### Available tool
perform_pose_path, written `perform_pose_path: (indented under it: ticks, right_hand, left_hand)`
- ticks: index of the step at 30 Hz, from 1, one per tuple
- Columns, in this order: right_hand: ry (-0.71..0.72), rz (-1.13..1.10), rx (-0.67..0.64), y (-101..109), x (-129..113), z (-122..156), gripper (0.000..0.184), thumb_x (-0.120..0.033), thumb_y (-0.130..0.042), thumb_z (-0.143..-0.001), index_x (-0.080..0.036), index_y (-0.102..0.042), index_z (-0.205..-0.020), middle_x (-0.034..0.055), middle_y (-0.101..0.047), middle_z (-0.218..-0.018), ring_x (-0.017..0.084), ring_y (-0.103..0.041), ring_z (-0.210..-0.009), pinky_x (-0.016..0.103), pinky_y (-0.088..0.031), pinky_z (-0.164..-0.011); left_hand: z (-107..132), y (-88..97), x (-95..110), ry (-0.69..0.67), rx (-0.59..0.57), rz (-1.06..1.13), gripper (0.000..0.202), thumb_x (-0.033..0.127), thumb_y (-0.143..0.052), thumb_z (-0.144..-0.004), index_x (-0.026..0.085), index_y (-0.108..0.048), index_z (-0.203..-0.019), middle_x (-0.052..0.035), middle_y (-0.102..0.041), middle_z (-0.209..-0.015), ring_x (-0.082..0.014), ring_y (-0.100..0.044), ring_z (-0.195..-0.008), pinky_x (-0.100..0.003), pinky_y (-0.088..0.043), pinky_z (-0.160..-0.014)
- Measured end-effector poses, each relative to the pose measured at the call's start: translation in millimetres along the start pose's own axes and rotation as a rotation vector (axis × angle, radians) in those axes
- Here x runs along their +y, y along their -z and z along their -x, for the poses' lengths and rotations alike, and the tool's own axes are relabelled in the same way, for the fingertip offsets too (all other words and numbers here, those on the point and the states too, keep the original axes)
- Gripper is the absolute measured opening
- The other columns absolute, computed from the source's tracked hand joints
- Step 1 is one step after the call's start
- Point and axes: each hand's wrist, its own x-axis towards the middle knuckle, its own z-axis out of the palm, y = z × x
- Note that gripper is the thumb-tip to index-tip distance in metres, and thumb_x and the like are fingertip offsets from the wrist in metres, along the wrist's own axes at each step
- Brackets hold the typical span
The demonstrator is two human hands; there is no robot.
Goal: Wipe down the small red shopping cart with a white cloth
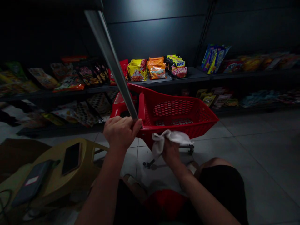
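Note:
A red plastic shopping cart (pixel 185 114) stands on the tiled floor right in front of me. My left hand (pixel 120 131) is closed around the base of its long silver handle bar (pixel 110 57), which slants up to the top left. My right hand (pixel 170 150) grips a white cloth (pixel 172 137) and presses it against the cart's near rim. My knees and dark shorts show at the bottom of the view.
Dark shelves behind the cart hold snack and noodle packets (pixel 156 68). A yellow stool (pixel 77 170) at my left carries a black phone (pixel 71 157) and a dark device (pixel 32 182). Grey floor tiles (pixel 262 147) stretch to the right.

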Motion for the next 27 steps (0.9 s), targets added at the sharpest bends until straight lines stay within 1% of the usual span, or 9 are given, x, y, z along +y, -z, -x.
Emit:
perform_pose_path:
  ticks: [2, 5, 8, 12, 15, 18, 22, 24, 27]
  right_hand:
    - [0.062, -0.016, -0.162, -19.1, -13.5, 13.9, 0.040, -0.024, -0.054, -0.089, -0.018, -0.059, -0.127, 0.0136, -0.067, -0.114, 0.030, -0.058, -0.113, 0.045, -0.046, -0.100]
    - [0.117, 0.009, -0.179, -30.1, -13.3, 23.6, 0.042, -0.019, -0.052, -0.090, -0.016, -0.058, -0.132, 0.0155, -0.065, -0.124, 0.031, -0.055, -0.119, 0.047, -0.043, -0.104]
    - [0.132, -0.088, -0.143, -13.8, -21.2, 6.1, 0.036, -0.015, -0.052, -0.090, -0.017, -0.063, -0.125, 0.0131, -0.067, -0.118, 0.029, -0.058, -0.113, 0.044, -0.045, -0.102]
    - [0.204, -0.300, -0.027, 20.4, -70.9, -41.0, 0.032, -0.018, -0.052, -0.093, -0.022, -0.066, -0.121, 0.0090, -0.064, -0.123, 0.025, -0.052, -0.117, 0.041, -0.043, -0.104]
    - [0.351, -0.252, -0.030, 19.6, -96.8, -56.6, 0.035, -0.021, -0.056, -0.094, -0.033, -0.065, -0.126, 0.0052, -0.061, -0.130, 0.025, -0.049, -0.120, 0.045, -0.037, -0.109]
    - [0.383, -0.157, -0.234, -7.1, -84.2, -33.5, 0.031, -0.024, -0.056, -0.095, -0.035, -0.067, -0.122, 0.0041, -0.065, -0.124, 0.024, -0.053, -0.117, 0.044, -0.037, -0.108]
    - [0.179, -0.140, -0.568, -40.1, -42.2, 24.0, 0.032, -0.015, -0.055, -0.092, -0.023, -0.069, -0.120, 0.0072, -0.062, -0.131, 0.022, -0.058, -0.117, 0.033, -0.043, -0.104]
    - [0.086, -0.124, -0.608, -45.9, -32.3, 39.2, 0.028, -0.011, -0.054, -0.088, -0.017, -0.073, -0.108, 0.0100, -0.067, -0.122, 0.020, -0.065, -0.105, 0.029, -0.048, -0.094]
    - [0.027, -0.124, -0.607, -45.4, -38.4, 34.2, 0.024, -0.012, -0.056, -0.085, -0.016, -0.075, -0.099, 0.0095, -0.071, -0.111, 0.019, -0.067, -0.097, 0.027, -0.050, -0.089]
  left_hand:
    - [-1.1, -3.9, -3.3, 0.028, -0.006, -0.007, 0.043, 0.050, -0.051, -0.093, 0.022, -0.055, -0.060, -0.0002, -0.062, -0.057, -0.0187, -0.051, -0.062, -0.037, -0.032, -0.072]
    - [-1.7, -7.5, -10.8, 0.052, -0.021, -0.014, 0.044, 0.051, -0.048, -0.094, 0.022, -0.057, -0.061, -0.0011, -0.063, -0.058, -0.0194, -0.052, -0.063, -0.037, -0.031, -0.072]
    - [-1.1, -6.1, -16.4, 0.065, -0.035, -0.014, 0.046, 0.051, -0.047, -0.095, 0.022, -0.058, -0.061, -0.0019, -0.062, -0.058, -0.0201, -0.051, -0.063, -0.038, -0.030, -0.072]
    - [0.5, 0.3, -16.8, 0.082, -0.072, 0.001, 0.047, 0.052, -0.045, -0.096, 0.022, -0.063, -0.065, -0.0032, -0.064, -0.060, -0.0212, -0.052, -0.066, -0.038, -0.029, -0.073]
    - [1.5, 3.4, -15.0, 0.083, -0.088, 0.000, 0.048, 0.054, -0.043, -0.096, 0.022, -0.064, -0.067, -0.0037, -0.065, -0.062, -0.0215, -0.053, -0.067, -0.038, -0.029, -0.073]
    - [2.0, 2.9, -15.3, 0.099, -0.107, 0.015, 0.049, 0.055, -0.042, -0.096, 0.022, -0.064, -0.068, -0.0045, -0.065, -0.064, -0.0221, -0.053, -0.068, -0.039, -0.029, -0.074]
    - [1.4, -0.8, -17.5, 0.130, -0.133, 0.053, 0.050, 0.057, -0.042, -0.095, 0.022, -0.065, -0.067, -0.0053, -0.065, -0.065, -0.0229, -0.053, -0.070, -0.039, -0.029, -0.075]
    - [1.2, -2.2, -17.9, 0.131, -0.134, 0.054, 0.049, 0.057, -0.042, -0.095, 0.022, -0.066, -0.069, -0.0053, -0.065, -0.065, -0.0232, -0.053, -0.070, -0.039, -0.029, -0.075]
    - [1.5, -3.5, -18.0, 0.117, -0.126, 0.023, 0.048, 0.055, -0.041, -0.096, 0.022, -0.066, -0.071, -0.0051, -0.065, -0.066, -0.0230, -0.053, -0.070, -0.039, -0.029, -0.075]
